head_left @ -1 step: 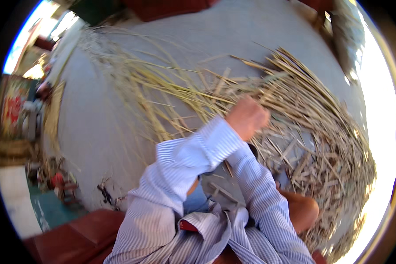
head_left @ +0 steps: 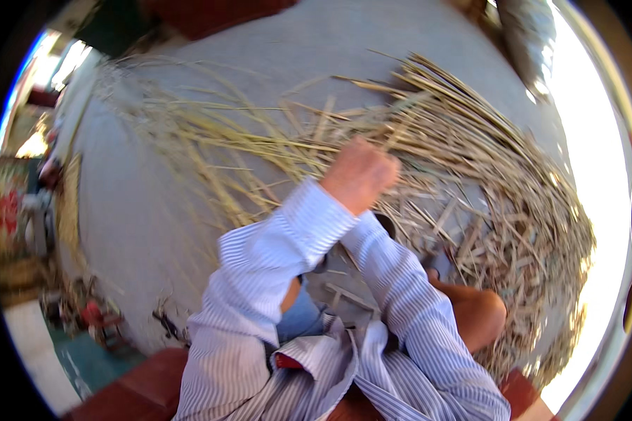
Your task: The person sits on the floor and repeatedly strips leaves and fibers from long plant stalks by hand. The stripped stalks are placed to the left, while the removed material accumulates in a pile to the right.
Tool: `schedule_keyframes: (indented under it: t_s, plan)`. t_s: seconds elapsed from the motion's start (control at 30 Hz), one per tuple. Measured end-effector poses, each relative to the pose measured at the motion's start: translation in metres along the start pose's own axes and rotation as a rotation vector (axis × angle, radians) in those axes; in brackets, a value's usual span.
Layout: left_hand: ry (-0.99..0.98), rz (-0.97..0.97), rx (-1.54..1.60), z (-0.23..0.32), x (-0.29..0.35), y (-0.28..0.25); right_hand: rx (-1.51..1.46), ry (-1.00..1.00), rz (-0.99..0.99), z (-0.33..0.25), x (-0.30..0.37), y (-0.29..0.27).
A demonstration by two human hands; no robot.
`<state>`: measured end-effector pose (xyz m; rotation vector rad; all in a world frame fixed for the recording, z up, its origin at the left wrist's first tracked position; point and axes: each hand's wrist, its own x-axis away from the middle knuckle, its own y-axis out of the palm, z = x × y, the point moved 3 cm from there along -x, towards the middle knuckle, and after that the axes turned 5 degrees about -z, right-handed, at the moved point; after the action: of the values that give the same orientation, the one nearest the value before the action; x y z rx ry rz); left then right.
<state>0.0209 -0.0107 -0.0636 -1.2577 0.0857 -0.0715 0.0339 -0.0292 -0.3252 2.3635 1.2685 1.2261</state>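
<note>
My left hand (head_left: 364, 174) is closed in a fist at the near left edge of a heap of dry straw-coloured stalks (head_left: 463, 119). Whatever it may grip is hidden by the fingers and blurred. My right forearm, in a striped sleeve (head_left: 418, 288), reaches in under my left wrist. The right hand itself is covered by the left hand and cuff. Long yellow-green stalks (head_left: 239, 130) fan out from beside my left hand toward the far left. Short broken strips (head_left: 498, 266) lie thick on the right.
Grey floor (head_left: 133, 182) spreads to the left of the stalks. My bare knee (head_left: 481, 319) juts out beside the strips. A dark red object (head_left: 218, 14) and a pale sack (head_left: 527, 42) stand at the far side. Clutter (head_left: 95, 316) lies at the left.
The whole scene sits somewhat farther left and higher in the picture. My left hand stays closed at nearly the same place by the stalks.
</note>
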Motion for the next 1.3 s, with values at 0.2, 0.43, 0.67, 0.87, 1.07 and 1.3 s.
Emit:
schedule_keyframes:
  t_s: [0.2,0.43,0.67,0.87,1.07,1.3]
  plan:
    - [0.001,-0.140,-0.087,0.005,-0.010,0.002,0.883,-0.338,0.262,-0.030,-0.013,-0.059]
    - [-0.108,-0.328,-0.109,0.008,0.001,0.009,1.204,-0.405,0.724,-0.061,0.041,-0.219]
    - [-0.017,-0.364,-0.078,0.017,-0.031,0.027,0.045,-0.187,1.015,-0.040,0.017,-0.441]
    - [-0.081,-0.444,-0.074,0.011,-0.028,0.040,-0.596,-0.316,0.534,-0.089,0.028,-0.423]
    - [-0.071,-0.327,-0.165,0.010,-0.039,0.039,-0.720,-0.840,0.426,-0.138,0.111,-0.368]
    - [0.117,0.238,-0.370,0.027,-0.059,0.019,-0.675,-0.849,0.194,-0.118,0.153,-0.245]
